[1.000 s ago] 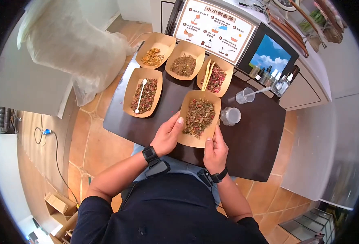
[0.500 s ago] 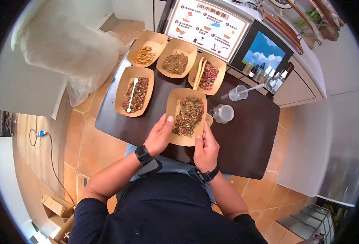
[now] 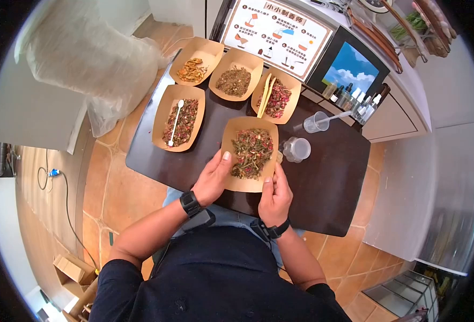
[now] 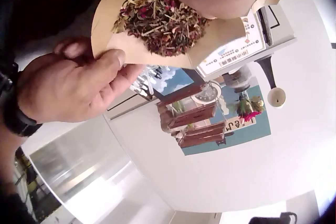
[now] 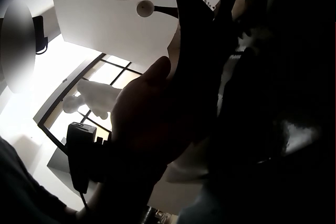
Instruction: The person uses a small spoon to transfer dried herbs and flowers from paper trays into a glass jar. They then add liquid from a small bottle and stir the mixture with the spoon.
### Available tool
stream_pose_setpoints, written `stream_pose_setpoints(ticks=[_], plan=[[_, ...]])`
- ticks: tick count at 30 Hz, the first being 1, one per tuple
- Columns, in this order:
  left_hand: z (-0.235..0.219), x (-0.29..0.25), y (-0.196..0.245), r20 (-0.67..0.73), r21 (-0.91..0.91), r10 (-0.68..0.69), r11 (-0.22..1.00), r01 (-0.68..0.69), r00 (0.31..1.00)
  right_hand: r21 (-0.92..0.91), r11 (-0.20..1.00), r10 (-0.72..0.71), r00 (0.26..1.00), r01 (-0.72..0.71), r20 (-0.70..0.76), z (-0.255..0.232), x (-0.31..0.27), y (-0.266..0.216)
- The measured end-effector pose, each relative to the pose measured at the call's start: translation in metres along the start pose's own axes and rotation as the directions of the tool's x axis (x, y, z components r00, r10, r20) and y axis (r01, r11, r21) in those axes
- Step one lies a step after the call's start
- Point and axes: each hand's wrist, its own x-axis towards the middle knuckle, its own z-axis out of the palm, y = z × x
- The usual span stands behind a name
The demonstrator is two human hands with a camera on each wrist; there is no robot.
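Between my two hands I hold a brown paper tray (image 3: 237, 182) with a mix of dried herbs and petals (image 3: 252, 153) in it. My left hand (image 3: 212, 180) grips the tray's left side, thumb over the rim and fingers underneath, out of sight. On the lower right corner, my right hand (image 3: 275, 196) pinches the wall with its thumb on the inner face. In the left wrist view the herb mix (image 4: 163, 22) shows close up, with the right hand (image 4: 79, 85) on the far edge. The right wrist view is mostly dark.
More paper trays of dried plants stand behind, one with a white spoon (image 3: 176, 122), another with wooden tongs (image 3: 266, 96). Right of the held tray are a clear jar (image 3: 297, 149) and a plastic cup (image 3: 316, 122). Small bottles (image 3: 355, 102) line the table's back edge, near an instruction board (image 3: 277, 37).
The whole head view has shifted slightly. The tray stays in both hands and has tilted a little, its herbs shifting inside. The other trays stay where they were on the table.
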Motion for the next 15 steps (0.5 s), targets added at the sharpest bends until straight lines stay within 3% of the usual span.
stream_pose_setpoints(ticks=[5, 8, 10, 15], plan=[[0.0, -0.001, 0.002, -0.013, 0.027, -0.032, 0.999, 0.032, 0.999, 0.034, 0.999, 0.024, 0.999, -0.022, -0.04, 0.002, 0.002, -0.004], [-0.001, -0.003, 0.001, -0.015, 0.007, -0.034, 0.999, 0.034, 0.999, -0.002, 0.998, 0.058, 0.997, -0.058, 0.052, 0.0, -0.002, -0.005], [-0.001, 0.0, 0.003, -0.008, -0.006, -0.028, 1.0, 0.028, 1.0, -0.069, 0.998, -0.014, 0.999, 0.012, -0.033, 0.002, -0.002, 0.0], [0.002, -0.003, 0.001, -0.037, -0.021, -0.028, 0.999, 0.028, 0.999, -0.062, 0.996, -0.075, 0.994, 0.07, -0.074, 0.006, -0.001, 0.005]])
